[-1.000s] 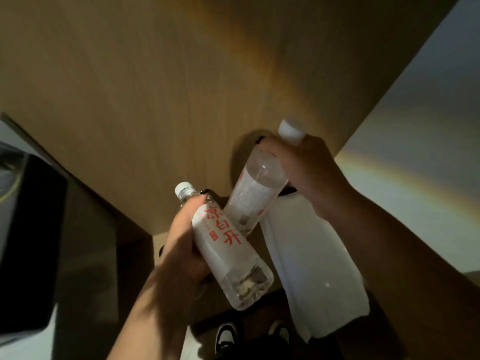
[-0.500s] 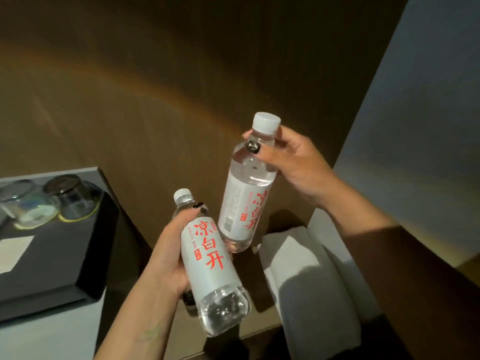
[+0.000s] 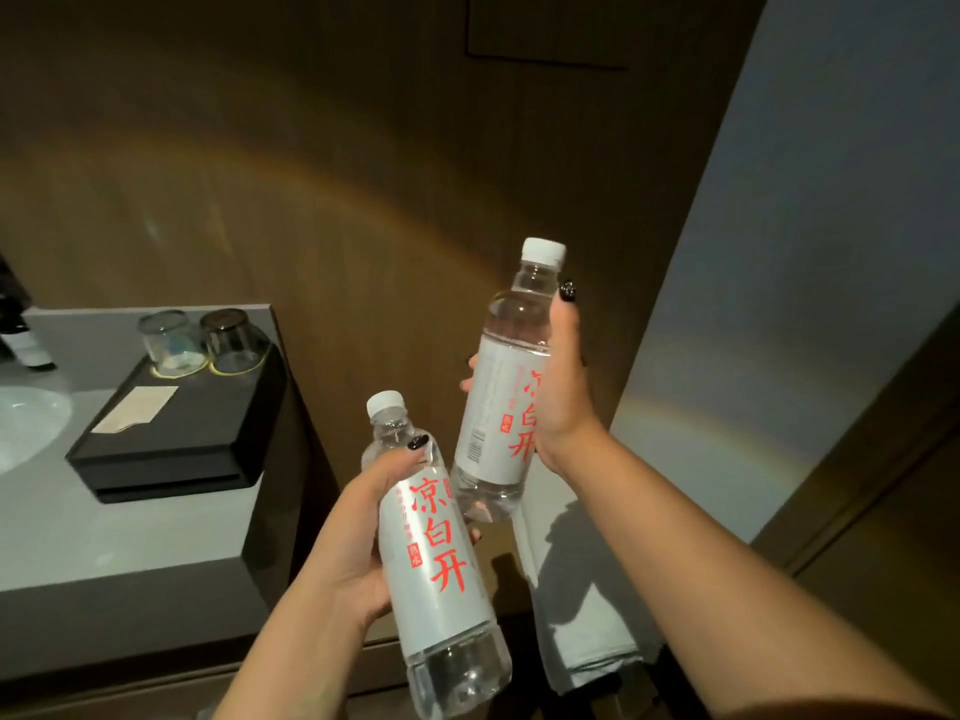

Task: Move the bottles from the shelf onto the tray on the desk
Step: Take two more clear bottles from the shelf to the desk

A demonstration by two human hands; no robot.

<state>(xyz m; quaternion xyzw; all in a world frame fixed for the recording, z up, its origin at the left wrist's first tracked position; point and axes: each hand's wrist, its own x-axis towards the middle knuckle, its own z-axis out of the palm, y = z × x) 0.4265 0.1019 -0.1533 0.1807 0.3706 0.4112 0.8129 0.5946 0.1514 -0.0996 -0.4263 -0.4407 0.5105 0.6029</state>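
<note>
I hold two clear water bottles with white caps and white labels printed in red. My left hand grips the nearer bottle around its middle, tilted with the cap up and to the left. My right hand grips the farther bottle, held higher and almost upright. Both bottles are in the air, to the right of the grey desk. On the desk's far right lies a black tray.
Two upturned glasses stand on the back of the tray, beside a white card. A white basin is set into the desk at left. A white towel hangs below my hands. Wood panelling stands behind.
The view has swung up and left, bringing the desk and tray into sight. Both bottles have been raised and turned more upright, still gripped in my hands.
</note>
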